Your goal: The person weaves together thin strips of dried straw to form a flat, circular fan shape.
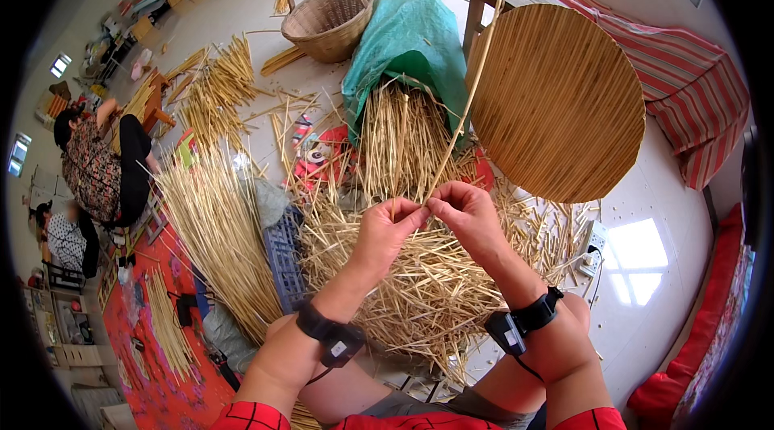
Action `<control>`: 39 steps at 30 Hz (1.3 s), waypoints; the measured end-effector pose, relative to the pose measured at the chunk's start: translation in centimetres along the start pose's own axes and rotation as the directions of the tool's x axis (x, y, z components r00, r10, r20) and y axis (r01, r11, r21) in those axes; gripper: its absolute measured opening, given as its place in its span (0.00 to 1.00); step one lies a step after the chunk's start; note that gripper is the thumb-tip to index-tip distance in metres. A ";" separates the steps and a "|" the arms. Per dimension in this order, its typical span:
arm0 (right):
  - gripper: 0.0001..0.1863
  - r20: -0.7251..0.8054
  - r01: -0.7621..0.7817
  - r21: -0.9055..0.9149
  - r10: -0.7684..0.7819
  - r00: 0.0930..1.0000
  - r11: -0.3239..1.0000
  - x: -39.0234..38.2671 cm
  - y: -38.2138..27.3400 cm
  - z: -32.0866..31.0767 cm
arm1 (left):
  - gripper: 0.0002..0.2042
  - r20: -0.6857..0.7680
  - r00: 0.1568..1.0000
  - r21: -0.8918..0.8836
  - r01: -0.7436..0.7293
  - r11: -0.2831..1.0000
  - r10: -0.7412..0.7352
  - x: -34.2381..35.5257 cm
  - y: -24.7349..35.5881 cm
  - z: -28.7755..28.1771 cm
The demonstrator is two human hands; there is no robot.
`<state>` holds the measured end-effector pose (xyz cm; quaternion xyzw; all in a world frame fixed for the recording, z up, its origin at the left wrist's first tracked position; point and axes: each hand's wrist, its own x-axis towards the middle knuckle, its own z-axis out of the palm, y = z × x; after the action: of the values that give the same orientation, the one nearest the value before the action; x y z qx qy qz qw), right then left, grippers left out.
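A long straw stalk slants up and away from my fingertips, its thin end reaching the top of the view. The fingers of my right hand pinch its lower end. My left hand is closed at the same spot, thumb and fingers pressed together against the stalk's end. Below both hands spreads a heap of short cut straw. Just beyond them, a bundle of straw stalks sticks out of a green sack.
Long stalks lie over a blue plastic crate on my left. A round woven straw panel leans at the right, near a power strip. Behind stands a wicker basket. Two people sit far left.
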<state>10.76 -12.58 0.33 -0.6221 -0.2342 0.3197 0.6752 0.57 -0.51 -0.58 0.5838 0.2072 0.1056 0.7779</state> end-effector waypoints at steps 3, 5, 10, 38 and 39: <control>0.04 0.002 0.005 -0.042 -0.005 1.000 0.999 0.0 0.3 0.1 | 0.05 -0.013 1.000 0.020 -0.010 1.000 0.010 0.0 -0.2 -0.2; 0.04 -0.016 0.018 -0.098 -0.020 1.000 0.995 0.0 0.6 0.2 | 0.05 -0.025 1.000 0.052 -0.005 0.999 0.006 -0.1 -0.3 -0.2; 0.03 -0.029 -0.002 -0.176 -0.003 1.000 0.984 -0.1 0.0 0.3 | 0.04 -0.043 0.999 0.114 0.028 0.993 -0.023 -0.2 -0.3 -0.1; 0.06 0.044 -0.114 0.108 0.110 0.993 0.988 0.0 -0.3 -0.3 | 0.07 0.034 0.998 0.023 0.054 0.998 -0.055 -0.3 1.3 0.1; 0.06 0.041 -0.112 0.094 0.109 0.993 0.989 0.0 -0.2 -0.3 | 0.07 0.007 0.999 0.037 0.034 0.999 -0.034 -0.1 0.8 -0.1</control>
<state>11.02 -12.78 0.52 -0.5951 -0.1958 0.3786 0.6813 0.46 -0.20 0.14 0.5947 0.2158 0.0863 0.7696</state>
